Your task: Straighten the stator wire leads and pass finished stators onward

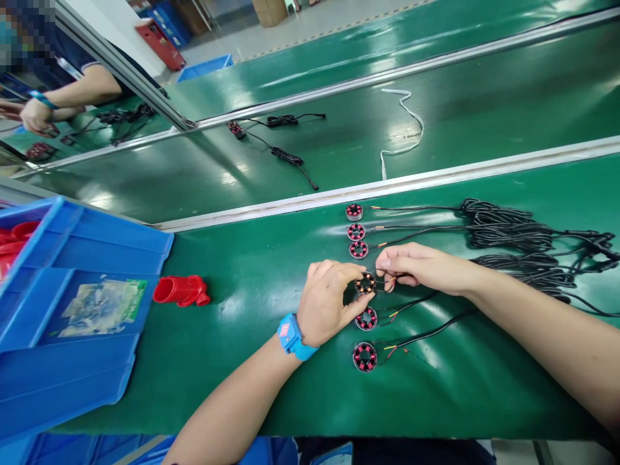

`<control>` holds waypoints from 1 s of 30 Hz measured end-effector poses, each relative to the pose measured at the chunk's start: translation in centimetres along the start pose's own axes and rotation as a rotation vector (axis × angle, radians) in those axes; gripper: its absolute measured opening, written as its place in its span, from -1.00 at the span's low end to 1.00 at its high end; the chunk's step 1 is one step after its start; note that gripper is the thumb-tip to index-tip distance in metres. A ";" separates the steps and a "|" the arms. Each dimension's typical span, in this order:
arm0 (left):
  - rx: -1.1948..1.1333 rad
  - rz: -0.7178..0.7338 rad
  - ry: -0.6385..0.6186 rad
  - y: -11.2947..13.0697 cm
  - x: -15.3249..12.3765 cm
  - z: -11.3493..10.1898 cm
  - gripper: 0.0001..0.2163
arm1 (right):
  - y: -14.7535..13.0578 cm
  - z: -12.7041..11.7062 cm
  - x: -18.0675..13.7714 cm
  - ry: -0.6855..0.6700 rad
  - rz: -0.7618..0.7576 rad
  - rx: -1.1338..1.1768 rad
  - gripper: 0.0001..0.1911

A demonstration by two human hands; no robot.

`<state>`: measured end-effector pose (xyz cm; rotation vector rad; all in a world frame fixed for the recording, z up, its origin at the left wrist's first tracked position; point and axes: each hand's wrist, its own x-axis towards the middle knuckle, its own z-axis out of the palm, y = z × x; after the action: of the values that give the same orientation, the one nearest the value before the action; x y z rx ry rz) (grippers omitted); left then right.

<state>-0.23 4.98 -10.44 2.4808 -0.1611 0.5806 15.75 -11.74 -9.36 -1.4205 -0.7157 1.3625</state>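
Thumb and fingers of my left hand (327,300) close round the rim of a motor stator (365,283) with copper-coloured windings. My right hand (411,268) pinches the thin wires (391,280) beside it, where the coloured lead ends show. Above it lie three more ring-shaped stators with red-pink windings, the nearest one (358,249) just over my fingers. Two others sit below, one stator (366,318) close to my left thumb and another stator (365,356) lower down. Black cables run from the stators to the right, partly hidden under my right forearm.
Bundled black cables (504,223) spread over the right side of the green table. A red plastic housing (181,290) lies beside a blue bin (87,310) at left. Past the metal rail (387,187) lie corded parts (285,155) and a white strip (419,123). Another person's hand (39,116) shows upper left.
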 end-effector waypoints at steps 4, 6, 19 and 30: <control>0.022 -0.016 -0.153 -0.8 -0.1 -0.3 -0.70 | 0.0 -0.4 0.0 0.002 0.017 -0.110 -0.59; 0.036 -0.037 -0.261 -1.1 -0.1 -0.6 -0.68 | -0.4 -0.9 -0.4 0.010 -0.012 -0.240 -0.55; 0.301 -0.104 -0.405 -2.9 4.2 -1.2 -0.78 | -2.3 -2.3 0.7 0.243 -0.369 -1.010 -0.48; 0.128 0.036 -0.124 -3.5 3.2 -0.7 -0.76 | -1.0 -1.7 1.9 0.209 -0.274 -0.753 -0.80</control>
<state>3.24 8.28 -10.29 2.6450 -0.2233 0.4643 17.95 -10.12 -9.32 -1.9149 -1.3085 0.7290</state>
